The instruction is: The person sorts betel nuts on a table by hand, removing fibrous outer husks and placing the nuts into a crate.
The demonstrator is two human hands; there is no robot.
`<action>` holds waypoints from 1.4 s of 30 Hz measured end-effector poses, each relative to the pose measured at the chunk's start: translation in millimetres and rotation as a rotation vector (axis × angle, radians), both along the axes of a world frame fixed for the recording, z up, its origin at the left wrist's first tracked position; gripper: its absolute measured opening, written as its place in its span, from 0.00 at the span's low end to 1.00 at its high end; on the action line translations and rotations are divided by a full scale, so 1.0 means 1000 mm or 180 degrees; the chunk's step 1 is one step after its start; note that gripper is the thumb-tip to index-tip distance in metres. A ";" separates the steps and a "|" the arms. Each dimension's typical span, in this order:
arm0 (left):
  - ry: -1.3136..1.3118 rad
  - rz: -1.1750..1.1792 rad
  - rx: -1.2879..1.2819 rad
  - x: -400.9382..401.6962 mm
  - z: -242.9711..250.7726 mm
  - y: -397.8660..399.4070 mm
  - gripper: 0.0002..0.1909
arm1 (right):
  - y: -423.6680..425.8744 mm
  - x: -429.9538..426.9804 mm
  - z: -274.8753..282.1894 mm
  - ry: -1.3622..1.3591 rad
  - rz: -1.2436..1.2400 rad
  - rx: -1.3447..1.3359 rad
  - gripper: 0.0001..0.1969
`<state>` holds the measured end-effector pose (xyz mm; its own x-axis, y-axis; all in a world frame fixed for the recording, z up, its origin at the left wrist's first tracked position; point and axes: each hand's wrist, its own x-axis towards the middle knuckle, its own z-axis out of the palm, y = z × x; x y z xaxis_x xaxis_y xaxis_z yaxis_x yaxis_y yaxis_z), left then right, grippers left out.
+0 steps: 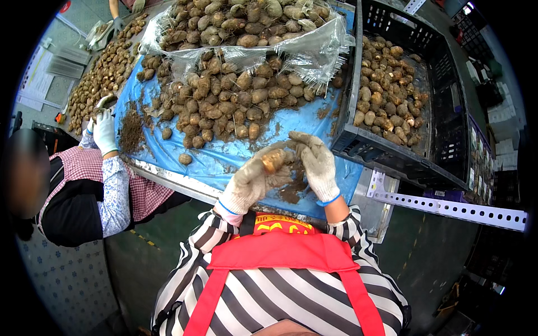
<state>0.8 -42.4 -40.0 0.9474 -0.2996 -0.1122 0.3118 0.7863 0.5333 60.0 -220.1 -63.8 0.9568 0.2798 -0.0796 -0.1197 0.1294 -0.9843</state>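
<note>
My left hand (252, 180), in a soiled white knit glove, grips a brown taro corm (273, 160) with a paler, scraped-looking patch. Just right of it is my right hand (319, 166), gloved alike, its bent fingers close to the corm's far end. What lies inside those right fingers is hidden, and I cannot tell whether they touch the corm. Both hands are above a blue plastic sheet (210, 168) on the table, near its front edge. Beyond them a large heap of taro corms (235, 96) spills from a torn clear woven-plastic sack (311, 59).
A black plastic crate (391, 157) partly filled with corms stands at the right. A perforated metal bar (454, 208) juts out below it. On the left, a co-worker's gloved hand (105, 132) works beside more corms (101, 80). Loose soil (131, 130) lies on the sheet.
</note>
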 end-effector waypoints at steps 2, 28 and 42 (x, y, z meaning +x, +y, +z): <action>0.0094 -0.0026 -0.0252 -0.003 -0.020 0.003 0.38 | 0.007 -0.006 0.013 0.0718 0.0112 0.1713 0.22; 0.0795 0.0082 -0.0716 -0.003 -0.007 -0.013 0.30 | 0.010 -0.010 0.023 0.0254 0.0347 0.0284 0.12; -0.0104 0.0264 0.0594 -0.001 -0.002 -0.023 0.26 | 0.026 -0.027 0.013 -0.0223 -0.0346 0.0001 0.12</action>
